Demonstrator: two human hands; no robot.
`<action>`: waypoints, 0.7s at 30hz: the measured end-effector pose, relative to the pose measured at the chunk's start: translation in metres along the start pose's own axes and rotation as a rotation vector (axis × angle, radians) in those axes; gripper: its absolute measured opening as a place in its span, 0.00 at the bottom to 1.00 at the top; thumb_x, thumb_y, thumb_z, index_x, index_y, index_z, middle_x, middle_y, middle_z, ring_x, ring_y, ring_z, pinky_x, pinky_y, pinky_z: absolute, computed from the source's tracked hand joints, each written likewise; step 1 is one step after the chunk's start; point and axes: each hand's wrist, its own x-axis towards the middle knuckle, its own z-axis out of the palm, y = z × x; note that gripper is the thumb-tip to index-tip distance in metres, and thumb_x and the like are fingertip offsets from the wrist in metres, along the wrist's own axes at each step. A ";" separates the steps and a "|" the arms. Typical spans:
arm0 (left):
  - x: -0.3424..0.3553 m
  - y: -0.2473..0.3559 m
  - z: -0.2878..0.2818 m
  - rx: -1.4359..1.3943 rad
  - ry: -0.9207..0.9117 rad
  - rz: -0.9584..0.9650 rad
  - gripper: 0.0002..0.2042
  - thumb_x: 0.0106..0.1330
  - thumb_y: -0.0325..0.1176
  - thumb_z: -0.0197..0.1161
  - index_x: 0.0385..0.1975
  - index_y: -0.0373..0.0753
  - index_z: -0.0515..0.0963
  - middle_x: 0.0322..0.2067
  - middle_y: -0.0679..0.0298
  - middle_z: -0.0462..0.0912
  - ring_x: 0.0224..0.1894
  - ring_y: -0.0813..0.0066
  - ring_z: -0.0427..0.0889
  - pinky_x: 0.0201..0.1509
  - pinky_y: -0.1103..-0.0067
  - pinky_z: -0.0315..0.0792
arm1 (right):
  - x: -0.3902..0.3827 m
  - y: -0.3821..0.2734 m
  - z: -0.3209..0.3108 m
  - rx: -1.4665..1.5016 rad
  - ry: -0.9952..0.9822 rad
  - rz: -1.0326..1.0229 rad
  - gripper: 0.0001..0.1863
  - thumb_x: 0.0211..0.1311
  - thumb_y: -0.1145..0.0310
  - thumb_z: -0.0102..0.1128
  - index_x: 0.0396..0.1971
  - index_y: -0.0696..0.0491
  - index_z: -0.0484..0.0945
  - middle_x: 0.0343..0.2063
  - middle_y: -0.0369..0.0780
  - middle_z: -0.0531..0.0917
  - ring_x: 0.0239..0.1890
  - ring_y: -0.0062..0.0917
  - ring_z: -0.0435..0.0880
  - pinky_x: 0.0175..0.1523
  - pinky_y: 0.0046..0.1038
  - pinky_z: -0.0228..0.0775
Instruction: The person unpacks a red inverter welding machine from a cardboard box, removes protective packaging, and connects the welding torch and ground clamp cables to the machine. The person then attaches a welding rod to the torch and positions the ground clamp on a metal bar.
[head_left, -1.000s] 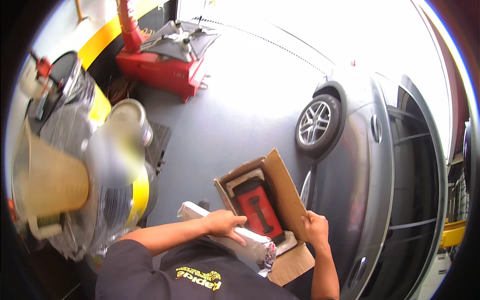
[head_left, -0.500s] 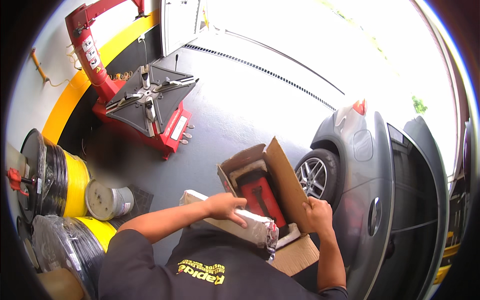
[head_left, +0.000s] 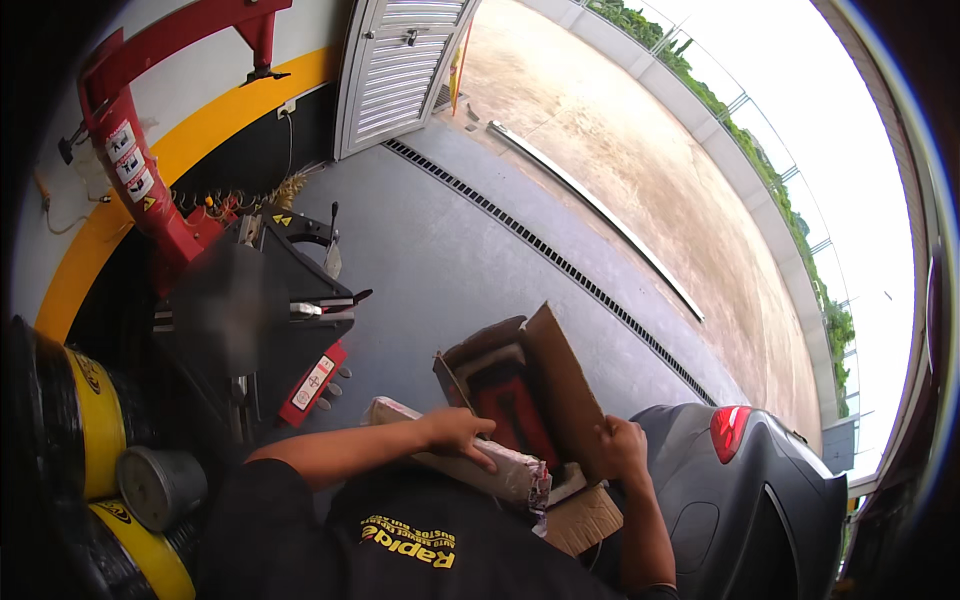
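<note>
My left hand [head_left: 460, 438] is closed on a long, flat, white wrapped package [head_left: 515, 478], held against my front at the near side of the box. Wrinkled plastic hangs from the package's right end. The open cardboard box [head_left: 562, 385] is tilted in front of me, with its flaps spread. My right hand [head_left: 623, 447] grips the edge of its raised right flap. Inside lies a red and black object [head_left: 508, 410], with pale packing beside it. Shadow hides its exact kind.
A red tyre changer [head_left: 312, 385] stands at left; its post [head_left: 125, 150] rises by the wall. Wrapped yellow-and-black rolls [head_left: 98, 425] and a grey bucket [head_left: 162, 488] are at lower left. A grey car [head_left: 690, 480] is close on my right. A floor drain [head_left: 545, 250] crosses ahead.
My view has turned: the tyre changer sits lower and farther left, the car's wheel is out of sight, and the yard outside shows. Both hands keep their holds on the package and flap.
</note>
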 end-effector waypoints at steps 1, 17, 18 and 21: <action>0.019 -0.004 -0.024 0.007 0.028 0.011 0.35 0.49 0.70 0.72 0.37 0.39 0.76 0.25 0.48 0.83 0.34 0.46 0.85 0.38 0.61 0.74 | 0.029 -0.003 -0.004 0.003 0.007 0.020 0.13 0.62 0.59 0.61 0.28 0.55 0.81 0.26 0.54 0.82 0.36 0.54 0.82 0.42 0.49 0.72; 0.239 -0.193 -0.318 -0.076 0.373 -0.291 0.35 0.47 0.70 0.72 0.38 0.41 0.78 0.27 0.52 0.85 0.35 0.48 0.85 0.39 0.61 0.76 | 0.584 -0.117 0.003 -0.020 -0.155 -0.385 0.12 0.64 0.59 0.62 0.29 0.54 0.81 0.26 0.52 0.83 0.34 0.51 0.83 0.41 0.49 0.72; 0.249 -0.216 -0.332 -0.085 0.362 -0.321 0.35 0.47 0.70 0.72 0.38 0.41 0.78 0.27 0.52 0.84 0.35 0.47 0.85 0.39 0.61 0.76 | 0.616 -0.127 0.017 -0.036 -0.182 -0.385 0.12 0.64 0.59 0.62 0.29 0.53 0.81 0.26 0.51 0.83 0.34 0.51 0.83 0.41 0.49 0.72; 0.280 -0.291 -0.357 -0.107 0.397 -0.336 0.36 0.47 0.73 0.69 0.38 0.42 0.78 0.26 0.51 0.84 0.35 0.46 0.85 0.39 0.58 0.76 | 0.701 -0.147 0.078 -0.025 -0.251 -0.408 0.12 0.65 0.60 0.61 0.30 0.53 0.81 0.26 0.51 0.83 0.35 0.51 0.83 0.41 0.49 0.72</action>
